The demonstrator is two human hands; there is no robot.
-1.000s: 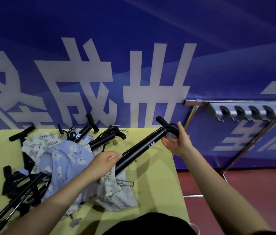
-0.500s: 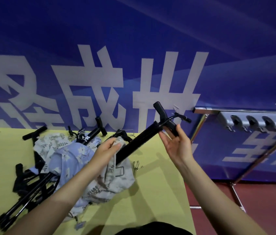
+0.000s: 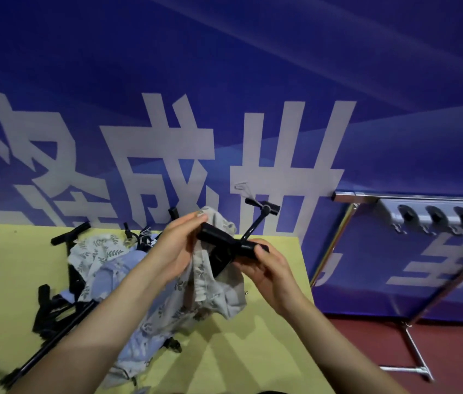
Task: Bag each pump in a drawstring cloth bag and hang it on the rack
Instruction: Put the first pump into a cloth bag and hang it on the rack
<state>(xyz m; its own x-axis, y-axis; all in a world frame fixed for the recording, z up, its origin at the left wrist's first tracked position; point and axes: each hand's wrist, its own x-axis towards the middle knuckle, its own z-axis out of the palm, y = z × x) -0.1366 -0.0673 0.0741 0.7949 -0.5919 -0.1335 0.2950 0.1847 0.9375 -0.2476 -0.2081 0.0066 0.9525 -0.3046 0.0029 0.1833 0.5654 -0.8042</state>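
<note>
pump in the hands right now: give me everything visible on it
The pump is black, apparently plastic and metal. Its T-handle shows at the top, the barrel below running down into a floral cloth bag. A thin hose rises from it to a small crosspiece end. The left hand grips the handle's left end together with the bag's cloth; the right hand grips the right end. It is held above the yellow table.

Counts: hands 2 (left [image 3: 179, 251], right [image 3: 267, 268]). One pump [image 3: 221, 245] held up; others in a tangle [image 3: 62, 302] on 1 bench [image 3: 253, 351], number unclear. Floral bags [image 3: 102, 251]: at least 2 patterns. Rack [image 3: 412, 220]: 1, four hooks visible.
</note>
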